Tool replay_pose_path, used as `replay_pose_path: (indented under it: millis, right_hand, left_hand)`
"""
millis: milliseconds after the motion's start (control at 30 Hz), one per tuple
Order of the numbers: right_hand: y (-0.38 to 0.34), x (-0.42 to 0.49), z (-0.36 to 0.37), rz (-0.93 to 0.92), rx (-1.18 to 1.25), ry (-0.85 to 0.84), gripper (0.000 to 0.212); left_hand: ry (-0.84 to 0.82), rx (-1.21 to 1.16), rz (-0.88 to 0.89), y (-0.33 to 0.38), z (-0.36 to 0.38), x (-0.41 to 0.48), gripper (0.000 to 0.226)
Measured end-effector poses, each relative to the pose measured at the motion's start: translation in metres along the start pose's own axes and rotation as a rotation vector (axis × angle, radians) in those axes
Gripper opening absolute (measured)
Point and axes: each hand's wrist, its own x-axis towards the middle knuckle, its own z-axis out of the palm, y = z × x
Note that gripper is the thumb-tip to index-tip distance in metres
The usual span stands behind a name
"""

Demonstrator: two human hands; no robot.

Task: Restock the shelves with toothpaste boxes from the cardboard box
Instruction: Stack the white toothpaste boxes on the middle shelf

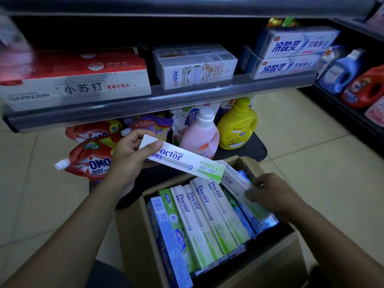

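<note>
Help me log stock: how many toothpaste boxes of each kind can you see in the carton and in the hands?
Dental Doctor, white and green: 6 (1 in the left hand, 1 gripped by the right hand, 4 in a row in the carton)
Green Crest: 1
Blue: at least 2; more near the right hand are unclear
Total: at least 9

I'm seeing a matt brown cardboard box holding smooth, lightly glossy paperboard toothpaste boxes. The grey shelf rail is showing a dull sheen; the plastic bottles are gleaming.
</note>
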Motion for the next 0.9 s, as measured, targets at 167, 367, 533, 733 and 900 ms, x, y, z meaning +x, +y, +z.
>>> replay_pose_path:
  millis: [167, 367, 533, 733, 900]
  right_hand:
    - [-0.008, -0.029, -0.059, -0.184, 0.374, 0.065, 0.022]
    - [-0.041, -0.054, -0.110, -0.403, 0.585, -0.054, 0.049]
    - [-0.077, -0.062, -0.135, -0.564, 0.605, -0.141, 0.037]
    - [-0.140, -0.068, -0.152, -0.775, 0.624, -0.229, 0.044]
    - [-0.191, -0.064, -0.151, -0.864, 0.867, -0.161, 0.030]
  left_hand:
    - [0.074, -0.199, 0.022, 0.008, 0.007, 0.003, 0.022]
    - [0.245, -0.277, 0.133, 0.038, 0.026, 0.003, 0.032]
    - [0.197, -0.145, 0.148, 0.082, 0.027, -0.012, 0.038]
    - [-0.046, -0.129, 0.188, 0.151, 0.004, -0.042, 0.051]
    - [0.045, -0.146, 0.257, 0.194, -0.030, -0.065, 0.057]
